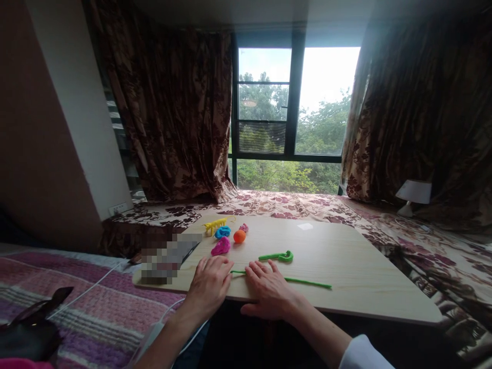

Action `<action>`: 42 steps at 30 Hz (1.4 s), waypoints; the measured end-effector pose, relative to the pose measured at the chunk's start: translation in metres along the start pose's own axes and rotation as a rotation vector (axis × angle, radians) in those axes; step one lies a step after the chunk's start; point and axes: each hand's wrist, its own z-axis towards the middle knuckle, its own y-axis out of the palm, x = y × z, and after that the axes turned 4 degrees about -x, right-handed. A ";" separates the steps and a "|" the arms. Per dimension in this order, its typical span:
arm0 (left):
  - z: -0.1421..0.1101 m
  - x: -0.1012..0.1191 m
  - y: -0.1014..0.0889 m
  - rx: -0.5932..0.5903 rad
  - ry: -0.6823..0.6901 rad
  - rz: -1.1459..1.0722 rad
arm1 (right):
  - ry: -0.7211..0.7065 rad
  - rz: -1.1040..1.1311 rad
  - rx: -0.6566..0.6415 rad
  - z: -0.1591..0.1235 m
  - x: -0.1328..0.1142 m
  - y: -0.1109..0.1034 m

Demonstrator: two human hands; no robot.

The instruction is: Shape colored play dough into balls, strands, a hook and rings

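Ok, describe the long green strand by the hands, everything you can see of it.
The long green strand is thin, smooth and nearly straight, and looks like soft modelling clay. It lies flat across the pale, wood-grained tabletop, close to the near edge. The right hand lies flat over its middle; a short stretch shows between the hands, and a longer one runs out to a free right end. Its left end is hidden at the left hand, so its full length cannot be told.

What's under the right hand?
A thin, green, clay-like strand emerges either side of the right hand; its middle stretch, and the pale wooden tabletop directly beneath, are covered.
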 end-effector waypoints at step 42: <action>-0.026 0.002 0.009 -0.197 -0.104 0.069 | -0.050 -0.039 -0.148 0.003 -0.012 -0.007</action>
